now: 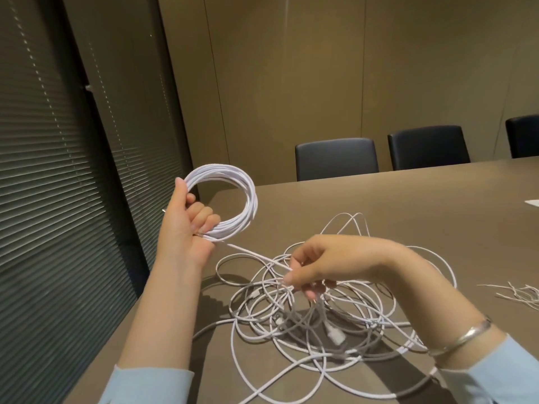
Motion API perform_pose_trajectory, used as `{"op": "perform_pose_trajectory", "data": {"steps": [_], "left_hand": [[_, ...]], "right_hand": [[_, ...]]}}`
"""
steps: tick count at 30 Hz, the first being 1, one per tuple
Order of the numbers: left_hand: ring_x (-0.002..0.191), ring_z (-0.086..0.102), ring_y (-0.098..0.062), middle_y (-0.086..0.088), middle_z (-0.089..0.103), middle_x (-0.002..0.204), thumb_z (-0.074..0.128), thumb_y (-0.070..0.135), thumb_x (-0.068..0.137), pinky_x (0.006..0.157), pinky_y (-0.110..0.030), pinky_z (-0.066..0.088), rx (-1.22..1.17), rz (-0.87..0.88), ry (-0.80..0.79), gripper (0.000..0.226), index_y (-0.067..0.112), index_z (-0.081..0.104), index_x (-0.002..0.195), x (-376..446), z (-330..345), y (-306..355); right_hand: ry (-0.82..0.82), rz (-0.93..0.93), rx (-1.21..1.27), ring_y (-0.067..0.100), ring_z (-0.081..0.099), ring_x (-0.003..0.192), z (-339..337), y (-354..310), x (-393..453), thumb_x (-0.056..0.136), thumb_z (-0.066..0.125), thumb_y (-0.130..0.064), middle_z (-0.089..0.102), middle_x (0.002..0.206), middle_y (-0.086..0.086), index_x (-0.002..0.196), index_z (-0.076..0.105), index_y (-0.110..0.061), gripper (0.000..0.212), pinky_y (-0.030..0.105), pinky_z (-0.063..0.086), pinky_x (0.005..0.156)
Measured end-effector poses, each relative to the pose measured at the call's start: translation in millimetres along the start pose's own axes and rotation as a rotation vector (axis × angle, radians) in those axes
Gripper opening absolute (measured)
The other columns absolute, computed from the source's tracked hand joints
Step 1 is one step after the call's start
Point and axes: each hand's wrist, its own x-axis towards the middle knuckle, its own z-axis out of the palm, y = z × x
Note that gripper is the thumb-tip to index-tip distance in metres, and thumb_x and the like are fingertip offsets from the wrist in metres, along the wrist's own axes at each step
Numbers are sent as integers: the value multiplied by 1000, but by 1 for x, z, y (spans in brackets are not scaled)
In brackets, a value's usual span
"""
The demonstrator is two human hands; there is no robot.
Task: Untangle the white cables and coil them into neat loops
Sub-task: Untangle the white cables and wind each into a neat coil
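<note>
**A:** What does the head camera show?

**B:** A person's two hands over a brown table (408,199). The left hand (186,225) is raised near the table's left edge, its fingers curled round a neat coil (233,196) of white cable, held upright. One strand (253,255) runs from the coil's bottom down to the right hand (315,269), which pinches it between thumb and fingertips just above the tangle (320,316), a loose heap of white loops lying on the table in front of the person.

**B:** A white plug (335,335) lies in the middle of the heap. Some thin white ties (519,295) lie at the far right, well apart from it.

**A:** How should the next loop be made?

**B:** In my judgement, draw the strand out gently, letting it slide through the pinch. If it snags, stop and lift the crossing loop clear instead of tugging. Then lay the freed length onto the coil at the same size as the other turns.
</note>
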Motion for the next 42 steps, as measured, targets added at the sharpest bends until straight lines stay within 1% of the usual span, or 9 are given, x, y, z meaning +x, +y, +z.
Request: {"op": "perform_pose_trajectory", "data": {"steps": [10,14,17,25,29,34,36,39,42], "left_hand": [[30,19,-8,8,21,41,53,43,97,32,-16,18,-6,4,15,41,18,42,66,1,-4,7],[31,18,-8,8,21,42,54,43,96,33,-16,18,25,-20,-15,40,18,43,66,-3,2,1],[31,18,-8,8,20,42,54,43,96,33,-15,17,45,-37,-43,40,18,43,66,-6,4,-1],[30,17,-7,8,22,40,55,42,95,33,-15,16,105,-77,-61,40,17,44,65,-5,2,2],[30,17,-7,8,21,41,57,41,94,30,-15,17,176,-151,-61,40,17,44,66,-3,-1,2],[28,16,-5,9,18,39,58,39,94,29,-15,14,286,-258,-75,39,17,42,66,-3,0,-5],[28,16,-4,9,17,40,59,38,93,29,-14,13,341,-294,-89,39,16,41,66,-4,1,-8],[30,17,-4,9,18,43,63,38,90,32,-14,13,414,-359,-105,38,17,43,65,-5,0,-8],[31,18,-5,8,21,44,68,36,83,32,-15,15,493,-417,-145,36,16,45,64,-7,-2,-7]], "right_hand": [[280,70,0,17,58,56,-28,10,-18,90,67,-31,74,86,9,84,70,-5,26,24,44,52],[331,166,-95,19,67,72,-28,15,-16,89,66,-36,70,83,10,89,65,-5,30,32,55,64],[408,212,-274,21,58,77,-26,15,-11,85,67,-47,67,88,10,94,64,-8,41,34,44,67],[828,341,-352,19,66,63,-41,31,-7,92,60,-39,67,70,3,71,55,-20,29,30,51,64],[968,403,-336,27,59,79,-46,36,-11,89,62,-48,64,79,5,73,60,-20,33,31,44,66],[993,267,83,23,58,60,-44,32,-10,92,62,-33,62,67,7,87,67,-5,28,27,46,53],[936,196,402,23,65,65,-44,27,-10,95,59,-14,68,83,13,98,66,-4,13,24,52,47],[955,39,726,27,68,95,-49,26,-10,93,51,0,64,111,19,104,65,-5,19,31,59,74],[1071,-122,1032,25,70,92,-54,23,-17,91,53,3,64,113,19,109,62,-3,21,34,59,82]]}}
